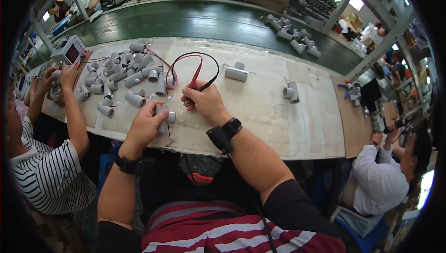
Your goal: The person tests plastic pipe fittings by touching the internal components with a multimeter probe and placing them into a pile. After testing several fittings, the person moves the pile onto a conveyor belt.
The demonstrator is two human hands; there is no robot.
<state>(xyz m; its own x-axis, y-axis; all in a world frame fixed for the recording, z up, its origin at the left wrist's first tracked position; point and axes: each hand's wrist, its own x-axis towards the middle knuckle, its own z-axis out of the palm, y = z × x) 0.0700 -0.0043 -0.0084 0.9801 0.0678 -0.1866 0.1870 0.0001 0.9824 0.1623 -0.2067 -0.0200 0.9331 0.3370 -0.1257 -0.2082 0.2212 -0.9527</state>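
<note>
My left hand (145, 126) grips a grey T-shaped cylindrical part (171, 118) low over the near side of the worktable; a thin wire hangs below it. Pinched together in my right hand (210, 102) are a red test probe (195, 75) and a black test probe (212, 80). Their leads loop up and away to the left. The probe tips point toward the grey part, but my fingers hide whether they touch anything. Left of my hands lies a loose heap of similar grey parts (123, 72) with short wires.
Two single parts, a grey wired part (236, 73) and another grey part (292, 93), lie to the right. Beyond the table (260, 127) runs a green conveyor belt (162, 18) carrying several grey parts (297, 39). A meter (72, 54) stands far left. Co-workers sit on both sides.
</note>
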